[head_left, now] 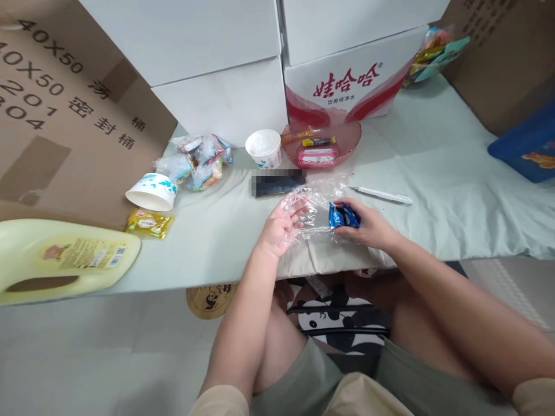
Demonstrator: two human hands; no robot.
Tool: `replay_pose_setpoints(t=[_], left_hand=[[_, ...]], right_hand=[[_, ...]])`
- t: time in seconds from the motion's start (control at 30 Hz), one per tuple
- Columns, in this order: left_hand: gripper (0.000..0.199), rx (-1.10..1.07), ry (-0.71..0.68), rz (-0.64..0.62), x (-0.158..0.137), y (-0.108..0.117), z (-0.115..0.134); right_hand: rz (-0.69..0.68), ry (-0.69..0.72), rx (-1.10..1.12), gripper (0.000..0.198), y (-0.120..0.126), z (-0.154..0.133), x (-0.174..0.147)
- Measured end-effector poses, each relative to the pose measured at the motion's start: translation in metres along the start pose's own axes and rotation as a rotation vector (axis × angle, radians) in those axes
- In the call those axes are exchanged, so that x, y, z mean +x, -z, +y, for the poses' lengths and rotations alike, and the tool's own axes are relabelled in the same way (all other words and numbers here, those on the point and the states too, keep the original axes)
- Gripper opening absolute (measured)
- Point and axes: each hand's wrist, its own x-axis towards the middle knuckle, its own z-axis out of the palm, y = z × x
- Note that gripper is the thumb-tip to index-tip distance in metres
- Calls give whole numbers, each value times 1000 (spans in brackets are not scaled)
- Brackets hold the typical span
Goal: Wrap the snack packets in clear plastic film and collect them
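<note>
My left hand (284, 228) is at the left side of a clear plastic bag (316, 211), its fingers curled and the crinkled film gathered around them. The bag spreads out over the table near its front edge. In my right hand (368, 225) are blue shiny snack packets (342, 215), gripped between thumb and fingers at the bag's right side. Whether the packets sit inside the bag or over it I cannot tell. Just behind the bag lies a dark phone (280, 184), partly blurred out. A white pen-like stick (384, 195) rests to the right.
Behind stand a pink glass bowl (349, 147) with several snacks and a white paper cup (263, 151). Leftward are wrapped snacks (206, 167), a tipped paper cup (151, 193), a gold packet (150, 223) and a yellow jug (82, 254). White cartons (221, 104) line the back; a blue container (526, 144) is right.
</note>
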Motion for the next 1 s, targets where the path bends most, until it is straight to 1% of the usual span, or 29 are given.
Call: replay_pose_setpoints(t=[0.1,0.17,0.23,0.27,0.33,0.37,0.43,0.5,0.53,0.57,0.63,0.7,0.73,0.77,0.8,0.83,0.87,0.93,1.0], left_hand=[[73,21,-33,105,1,2,5],[71,51,-52,148,3,2,6],[68,112,-63,180,5,4,6],[66,148,-65,194,6,5,6],[65,209,-62,205,8,5,5],[65,228,-57,201,8,5,5],[67,247,-46,183,10,4,4],[67,264,-37,167,11,3,5],[66,272,-34,163,12,3,5],[64,281,-35,157,12,3,5],[61,292,-46,137,12,3,5],[59,289,-59,120,12,5,6],[58,288,-61,119,11,5,6],[57,288,-61,120,10,6,6],[55,288,-61,124,9,6,7],[51,289,-63,125,9,6,7],[45,290,-66,123,8,6,8],[29,282,-67,108,9,6,8],[16,280,-59,111,10,6,8]], right_hand=[[120,-46,35,61,3,7,-3],[255,-86,48,57,5,9,-7],[386,-97,50,50,9,5,-10],[421,-93,37,47,13,0,-9],[418,-73,-38,44,25,-16,0],[389,-57,-99,45,31,-26,11],[343,13,-253,48,44,-47,45],[312,86,-388,57,55,-62,92],[292,91,-441,62,59,-67,117],[276,76,-490,65,62,-71,141],[213,-44,-584,74,65,-77,178],[169,-115,-665,81,65,-83,193],[170,-105,-688,79,62,-86,191],[192,-60,-692,70,58,-89,183],[224,6,-679,57,53,-90,168],[257,79,-652,40,45,-90,149],[284,153,-617,28,36,-87,127],[239,234,-577,24,15,-73,78],[125,289,-544,26,-6,-51,31]])
